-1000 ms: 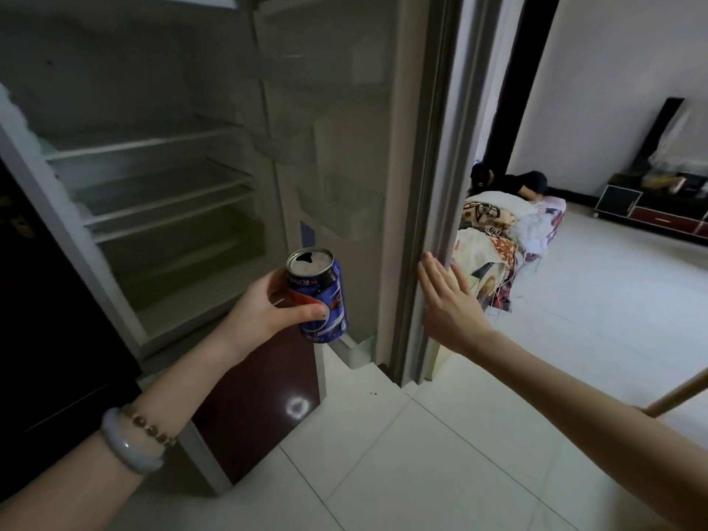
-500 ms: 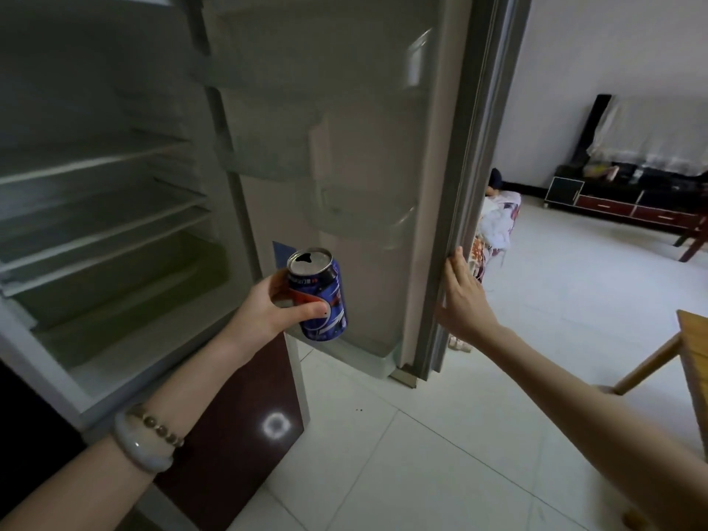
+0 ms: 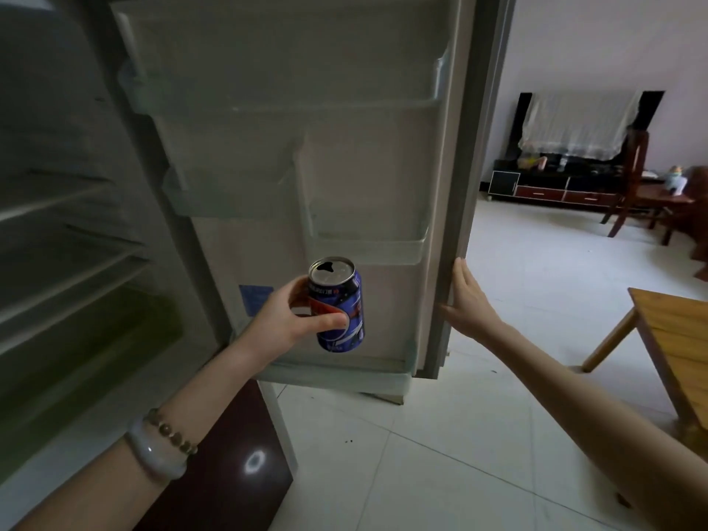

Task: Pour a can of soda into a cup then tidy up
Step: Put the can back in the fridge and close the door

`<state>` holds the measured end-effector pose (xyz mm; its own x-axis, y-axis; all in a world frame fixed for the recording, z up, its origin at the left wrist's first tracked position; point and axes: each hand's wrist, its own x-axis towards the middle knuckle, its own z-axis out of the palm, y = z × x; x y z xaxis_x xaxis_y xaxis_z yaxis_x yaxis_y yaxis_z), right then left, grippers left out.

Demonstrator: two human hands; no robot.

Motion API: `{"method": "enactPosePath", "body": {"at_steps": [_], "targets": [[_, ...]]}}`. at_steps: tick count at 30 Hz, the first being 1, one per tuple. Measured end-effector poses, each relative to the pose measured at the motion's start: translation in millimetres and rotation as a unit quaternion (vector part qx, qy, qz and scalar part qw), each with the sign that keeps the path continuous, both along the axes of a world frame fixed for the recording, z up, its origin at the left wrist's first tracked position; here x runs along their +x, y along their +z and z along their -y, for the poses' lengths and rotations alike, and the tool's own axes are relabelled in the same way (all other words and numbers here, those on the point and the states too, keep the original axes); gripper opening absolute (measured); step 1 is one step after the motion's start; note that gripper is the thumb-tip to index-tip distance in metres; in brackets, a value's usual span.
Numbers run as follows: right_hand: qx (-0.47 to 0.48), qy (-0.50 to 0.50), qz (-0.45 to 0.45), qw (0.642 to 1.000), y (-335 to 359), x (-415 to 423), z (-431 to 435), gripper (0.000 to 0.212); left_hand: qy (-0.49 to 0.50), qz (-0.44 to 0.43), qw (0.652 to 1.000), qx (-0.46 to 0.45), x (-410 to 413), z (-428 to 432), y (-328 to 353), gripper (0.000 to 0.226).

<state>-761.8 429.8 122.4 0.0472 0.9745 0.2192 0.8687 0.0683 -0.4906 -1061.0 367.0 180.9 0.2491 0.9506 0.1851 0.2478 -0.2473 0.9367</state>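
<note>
A blue soda can (image 3: 341, 312) with an opened top is held upright in my left hand (image 3: 291, 320), in front of the inner side of the open fridge door (image 3: 344, 178). My right hand (image 3: 465, 297) rests flat with fingers straight on the door's outer edge, thumb spread below. The fridge interior (image 3: 69, 262) with bare shelves lies at the left. No cup is in view.
A wooden table (image 3: 674, 339) stands at the right, close to my right arm. A dark lower fridge door (image 3: 230, 454) is below my left arm. A dark TV cabinet (image 3: 555, 185) and a wooden chair (image 3: 632, 185) stand across the tiled floor.
The view has swung right, so the fridge door now fills the middle. The can stays in my left hand. My right hand stays on the door's edge.
</note>
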Motion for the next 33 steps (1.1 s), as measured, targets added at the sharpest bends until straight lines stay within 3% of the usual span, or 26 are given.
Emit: {"method": "enactPosePath", "body": {"at_steps": [7, 20, 24, 33], "targets": [[-0.018, 0.021, -0.017, 0.999, -0.5, 13.0, -49.6, 0.091, 0.001, -0.002, 1.000, 0.000, 16.2, -39.4, -5.2, 0.071], [-0.017, 0.085, -0.050, 0.995, -0.2, 40.6, -157.1, 0.088, 0.091, 0.016, 0.996, 0.000, 55.2, -98.4, -9.7, 0.074], [-0.030, 0.105, -0.069, 0.992, -1.6, 42.8, -179.2, 0.098, 0.118, 0.019, 0.993, 0.002, 61.9, -105.0, -12.5, 0.076], [-0.042, 0.133, -0.087, 0.986, -3.3, 41.9, -213.5, 0.098, 0.170, 0.030, 0.985, 0.016, 73.5, -109.8, -15.0, 0.063]]}}
